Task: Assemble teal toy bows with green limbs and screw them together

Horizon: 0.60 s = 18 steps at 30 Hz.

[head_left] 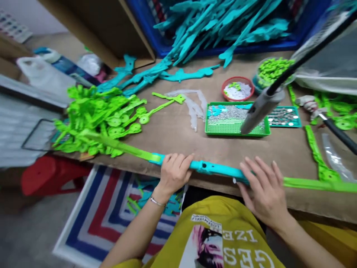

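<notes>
The long, narrow blue-and-green bar (pixel 223 169) looks smooth plastic; the flat brown surface (pixel 181 137), matt; the thin silver bracelet (pixel 157 202), shiny metal.

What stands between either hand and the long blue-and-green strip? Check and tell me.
Nothing visible: the left hand grips the strip by its blue middle, and the right hand touches it farther right. The green tray sits beyond, not between.

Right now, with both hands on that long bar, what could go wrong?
The left green end of the bar overlaps the green pile in this view, so a swing might sweep parts off the table. The right hand has its fingers stretched out, while the left hand is curled around the bar; if the right hold is looser, the bar could twist.
</notes>
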Motion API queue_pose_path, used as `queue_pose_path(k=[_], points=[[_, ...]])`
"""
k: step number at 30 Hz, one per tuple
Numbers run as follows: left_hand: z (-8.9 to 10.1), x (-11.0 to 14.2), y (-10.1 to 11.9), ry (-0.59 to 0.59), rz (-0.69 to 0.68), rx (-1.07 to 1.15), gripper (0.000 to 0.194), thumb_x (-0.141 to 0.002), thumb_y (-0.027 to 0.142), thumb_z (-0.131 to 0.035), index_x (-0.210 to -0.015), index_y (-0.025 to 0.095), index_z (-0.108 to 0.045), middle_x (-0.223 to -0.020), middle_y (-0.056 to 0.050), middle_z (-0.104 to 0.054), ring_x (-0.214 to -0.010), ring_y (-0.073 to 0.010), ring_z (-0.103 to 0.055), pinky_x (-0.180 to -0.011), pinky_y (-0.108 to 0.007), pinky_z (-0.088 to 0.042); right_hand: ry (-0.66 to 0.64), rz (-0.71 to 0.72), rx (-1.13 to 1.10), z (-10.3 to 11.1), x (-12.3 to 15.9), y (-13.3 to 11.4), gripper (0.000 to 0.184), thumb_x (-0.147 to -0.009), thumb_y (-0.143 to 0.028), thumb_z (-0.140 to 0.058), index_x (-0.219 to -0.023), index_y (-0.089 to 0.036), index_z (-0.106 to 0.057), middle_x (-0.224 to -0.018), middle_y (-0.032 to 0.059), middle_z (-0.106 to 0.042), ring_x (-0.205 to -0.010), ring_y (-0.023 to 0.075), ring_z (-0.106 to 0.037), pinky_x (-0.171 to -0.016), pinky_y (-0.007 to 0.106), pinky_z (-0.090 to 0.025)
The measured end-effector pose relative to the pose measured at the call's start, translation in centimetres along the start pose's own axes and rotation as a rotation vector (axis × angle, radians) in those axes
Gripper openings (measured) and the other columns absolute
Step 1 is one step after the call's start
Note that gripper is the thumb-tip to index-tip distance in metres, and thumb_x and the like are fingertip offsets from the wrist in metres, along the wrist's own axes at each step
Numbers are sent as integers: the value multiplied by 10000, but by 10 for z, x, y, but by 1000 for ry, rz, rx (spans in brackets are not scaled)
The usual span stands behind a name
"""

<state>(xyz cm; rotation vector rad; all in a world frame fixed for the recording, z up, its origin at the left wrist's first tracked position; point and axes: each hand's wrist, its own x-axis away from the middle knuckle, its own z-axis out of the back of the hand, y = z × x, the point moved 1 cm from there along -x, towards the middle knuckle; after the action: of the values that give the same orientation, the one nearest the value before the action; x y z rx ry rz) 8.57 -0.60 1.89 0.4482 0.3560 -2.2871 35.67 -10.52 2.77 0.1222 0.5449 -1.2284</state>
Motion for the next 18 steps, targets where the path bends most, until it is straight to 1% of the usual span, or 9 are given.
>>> queue_pose_path(k=[2,4,7,9,12,13,15,17,18], points=[[3,10,-5,-75,22,22,306,-887,194,-544,-1168,136,-651,-763,-56,-633,-732,-231,-547,-699,-376,-378,-176,31,64,4,-4,7,596,-911,-254,-612,-1478,-150,-459,-1281,134,-683,-1140,341,-629,-1135,594,-326],[3,17,-10,-147,22,38,341,-886,212,-551,-1209,140,-638,-822,-61,-658,-779,-231,-567,-754,-380,-408,-274,105,123,6,-6,16,582,-938,-246,-548,-1501,-154,-435,-1163,121,-721,-945,309,-665,-1074,574,-373],[-2,25,-25,-212,57,6,331,-876,280,-589,-1179,165,-659,-867,-69,-679,-840,-246,-587,-879,-425,-417,-302,208,201,6,-5,33,586,-961,-304,-506,-1526,-174,-414,-1034,119,-735,-823,309,-646,-922,521,-433],[-6,28,-38,-249,109,-11,351,-848,354,-632,-1144,172,-677,-887,-78,-690,-871,-267,-596,-952,-473,-401,-286,233,248,5,-4,46,614,-966,-433,-497,-1514,-160,-438,-922,127,-730,-792,327,-635,-854,504,-427],[-7,29,-52,-286,167,19,433,-825,373,-659,-1209,171,-654,-997,-97,-711,-955,-291,-613,-1046,-524,-361,-250,294,237,4,-6,59,641,-937,-599,-503,-1374,-139,-589,-786,126,-712,-735,299,-630,-813,454,-409],[-6,28,-54,-283,187,34,460,-833,355,-656,-1254,173,-630,-1059,-107,-709,-1010,-302,-613,-1069,-539,-345,-242,322,204,3,-7,61,581,-941,-593,-512,-1289,-148,-646,-772,119,-716,-714,271,-631,-788,422,-403],[0,26,-53,-223,253,57,506,-851,335,-650,-1325,174,-580,-1194,-140,-677,-1152,-338,-580,-1090,-576,-324,-243,350,110,2,-10,62,359,-990,-449,-511,-1088,-169,-713,-742,81,-723,-664,209,-628,-719,357,-372],[8,25,-43,-103,378,123,528,-850,355,-663,-1330,160,-563,-1281,-178,-627,-1222,-358,-546,-1074,-578,-356,-249,280,60,-2,-13,59,322,-1024,-339,-453,-944,-179,-720,-667,45,-703,-600,176,-603,-682,330,-337],[14,26,-34,-28,442,198,487,-842,360,-675,-1274,151,-590,-1235,-179,-640,-1176,-343,-573,-1022,-536,-419,-263,230,39,-5,-15,56,347,-1036,-316,-423,-916,-179,-718,-650,38,-701,-579,166,-594,-673,325,-324]])
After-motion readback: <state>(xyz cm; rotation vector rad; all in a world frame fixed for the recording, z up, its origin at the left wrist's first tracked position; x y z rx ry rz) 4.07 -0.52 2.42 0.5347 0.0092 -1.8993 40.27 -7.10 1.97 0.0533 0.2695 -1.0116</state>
